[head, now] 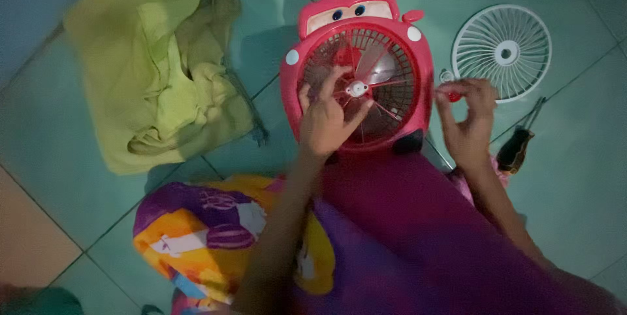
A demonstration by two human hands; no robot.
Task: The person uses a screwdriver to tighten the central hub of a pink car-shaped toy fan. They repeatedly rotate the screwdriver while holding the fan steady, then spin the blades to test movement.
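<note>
Red car-shaped fan lay face up on tiled floor, against the lap. Left hand rested open-fingered on the rear grille, fingertips at the white hub. Right hand pinched a small red part beside the housing. Noted nearby: detached white grille, screwdriver, yellow-green cloth.
</note>
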